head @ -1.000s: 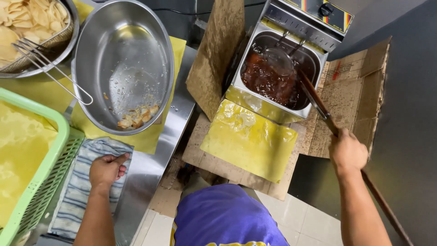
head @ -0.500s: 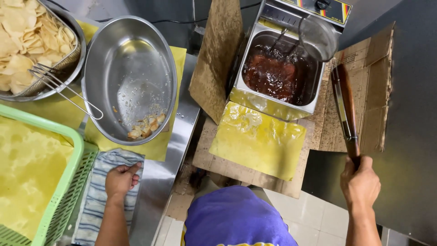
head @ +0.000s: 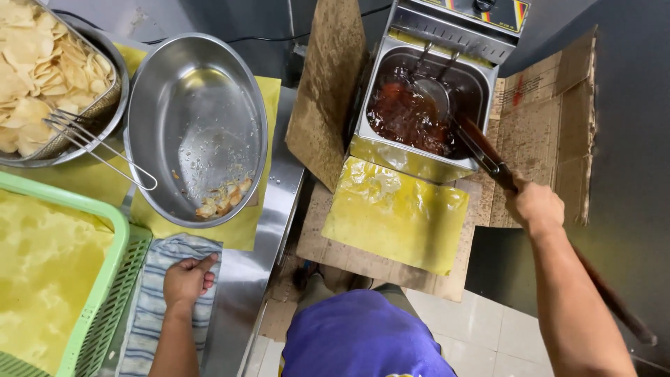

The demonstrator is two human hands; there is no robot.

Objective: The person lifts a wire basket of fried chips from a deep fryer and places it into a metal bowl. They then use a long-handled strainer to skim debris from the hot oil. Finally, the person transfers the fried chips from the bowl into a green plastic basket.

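Observation:
My right hand point(head: 536, 205) grips the long wooden handle of a skimmer ladle point(head: 434, 96), whose round metal head dips into the dark oil of a steel deep fryer point(head: 401, 157). My left hand point(head: 187, 278) rests flat, fingers loosely curled, on a striped blue cloth point(head: 162, 260) at the steel counter's edge. Just above that hand sits a large steel bowl point(head: 246, 105) with a few fried scraps at its bottom.
A second bowl point(head: 112, 112) at top left holds pale chips and a wire strainer point(head: 98, 145). A green plastic basket point(head: 117, 237) lined with oily yellow paper is at lower left. Greasy cardboard point(head: 328, 84) flanks the fryer; yellow paper point(head: 394, 216) lies before it.
My right hand has swung the ladle from beside the fryer back into the oil. The left hand has stayed on the cloth.

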